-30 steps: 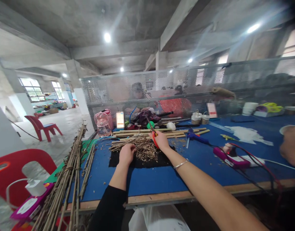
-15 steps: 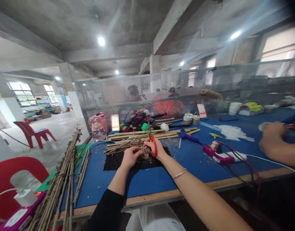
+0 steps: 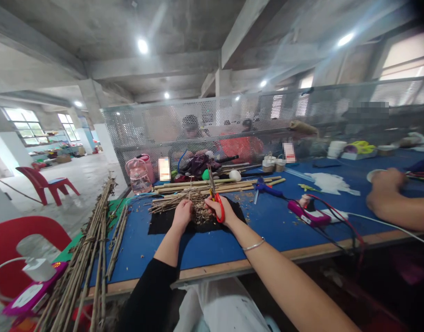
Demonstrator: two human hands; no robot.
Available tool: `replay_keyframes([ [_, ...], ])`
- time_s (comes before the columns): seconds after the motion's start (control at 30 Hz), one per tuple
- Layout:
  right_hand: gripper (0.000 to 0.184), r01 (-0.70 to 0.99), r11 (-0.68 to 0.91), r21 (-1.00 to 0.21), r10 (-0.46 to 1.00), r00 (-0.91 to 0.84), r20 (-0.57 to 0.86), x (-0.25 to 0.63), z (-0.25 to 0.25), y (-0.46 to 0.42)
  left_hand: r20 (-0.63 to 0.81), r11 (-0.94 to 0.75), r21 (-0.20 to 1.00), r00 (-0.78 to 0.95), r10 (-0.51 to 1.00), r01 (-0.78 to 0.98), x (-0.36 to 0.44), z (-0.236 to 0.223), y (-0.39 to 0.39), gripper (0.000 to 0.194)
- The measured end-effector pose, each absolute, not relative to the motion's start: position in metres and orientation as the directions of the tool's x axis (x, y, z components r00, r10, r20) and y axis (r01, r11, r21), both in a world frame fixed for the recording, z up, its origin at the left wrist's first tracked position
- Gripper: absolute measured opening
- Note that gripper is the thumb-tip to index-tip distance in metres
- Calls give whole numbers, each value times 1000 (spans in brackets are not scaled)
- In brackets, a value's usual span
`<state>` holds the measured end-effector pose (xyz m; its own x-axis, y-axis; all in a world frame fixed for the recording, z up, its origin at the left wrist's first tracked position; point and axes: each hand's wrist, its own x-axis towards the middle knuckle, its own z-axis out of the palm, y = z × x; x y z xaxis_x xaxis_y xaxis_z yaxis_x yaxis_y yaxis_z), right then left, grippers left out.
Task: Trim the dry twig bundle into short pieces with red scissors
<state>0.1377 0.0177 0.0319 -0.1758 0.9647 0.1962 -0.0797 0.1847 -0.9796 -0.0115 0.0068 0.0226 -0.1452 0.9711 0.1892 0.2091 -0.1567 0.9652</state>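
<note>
My right hand [image 3: 221, 206] grips a pair of red-handled scissors [image 3: 219, 213], with the blades pointing up and away from me. Left of it, my left hand [image 3: 182, 216] is closed on a thin twig [image 3: 190, 186] that sticks up past the fingers. Between and below the hands lies a heap of small chopped twig pieces [image 3: 202, 212] on a black cloth [image 3: 157, 226]. A pile of longer thin twigs [image 3: 163, 204] rests just beyond my left hand, at the cloth's far edge.
Tall bundled sticks [image 3: 94, 244] lean at the table's left side. Behind the twigs lie long pale sticks [image 3: 170, 188]. A blue glue gun [image 3: 269, 189], a purple power strip [image 3: 308, 214] and cables are to the right. A co-worker's arm [image 3: 402, 207] reaches in at far right.
My left hand has shifted slightly left from the chopped pile and closed around a twig. The scissors stay in my right hand, blades now more upright. The view has tilted down a little.
</note>
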Motion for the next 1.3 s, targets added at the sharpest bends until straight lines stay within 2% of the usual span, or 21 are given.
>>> replay_keyframes([
  [0.23,33,3,221,-975,956,-201,215,135,32,15,234,-238,939,46,971,249,-6,27,-5,39],
  [0.3,36,27,249,-968,949,-208,238,135,32,15,258,-258,923,40,965,287,-6,26,-4,37],
  [0.4,43,77,222,-972,957,-208,202,136,34,15,310,-267,899,-73,948,347,-10,24,0,35],
  [0.5,52,162,107,-981,968,-242,65,146,42,12,312,-224,910,-220,924,349,-14,24,3,37],
  [0.67,61,349,-196,-916,898,-311,-311,178,66,-1,281,-183,932,-305,910,314,-16,22,6,38],
  [0.8,64,547,-247,-800,823,-318,-471,192,78,-15,323,-168,888,-319,891,429,-18,20,8,38],
  [0.9,64,616,-157,-772,836,-334,-436,191,78,-22,357,-173,845,-295,886,505,-18,20,7,38],
  [1.07,65,632,-57,-773,881,-332,-337,179,73,-23,335,-184,827,-203,920,532,-15,20,5,37],
  [1.3,63,633,-38,-773,926,-269,-266,174,70,-25,313,-164,800,-168,935,578,-13,22,3,35],
])
